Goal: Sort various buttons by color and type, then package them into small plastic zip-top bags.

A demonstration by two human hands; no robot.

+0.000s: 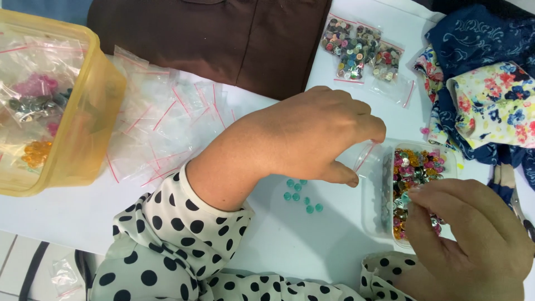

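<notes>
Left hand (312, 136) pinches an open bag (365, 156) beside the tray (372, 206); right hand (468, 234) pinches beads (415, 178). Loose beads could spill.

right hand (473, 234) cut off by bottom and right edges; whatever its fingertips pinch too small to tell. left hand (312, 136) hides near edge of small clear bag (365, 156) it holds, bag contents not discernible. clear tray (372, 189) of mixed beads partly covered by right hand. yellow tub (83, 111) cropped at left edge (contents blurred behind plastic). scissors (515, 195) mostly out of frame at right. patterned fabrics (490, 83) cut off at right edge.
</notes>
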